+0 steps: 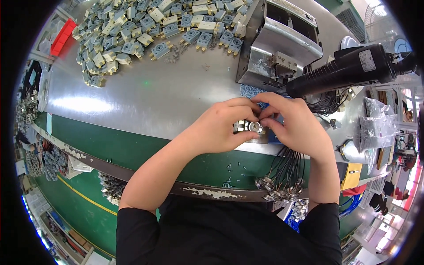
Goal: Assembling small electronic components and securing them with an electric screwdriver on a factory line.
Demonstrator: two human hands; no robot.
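One part [255, 127] sat pinched in the left hand [223, 126], left of the black driver [338, 71], while the right hand [289, 118] curled beside it, its own pinch unclear, and screws [250, 90] lay just left of the driver.

Black short sleeves [137, 232] — bare hands [224, 126]

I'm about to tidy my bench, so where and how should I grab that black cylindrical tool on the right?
Probably around the middle of the black cylindrical tool, from above, with your right hand, the nearer one. Its body is long and rounded, slanting toward the upper right of the view, so fingers could wrap around it; black cables crowd its near side.
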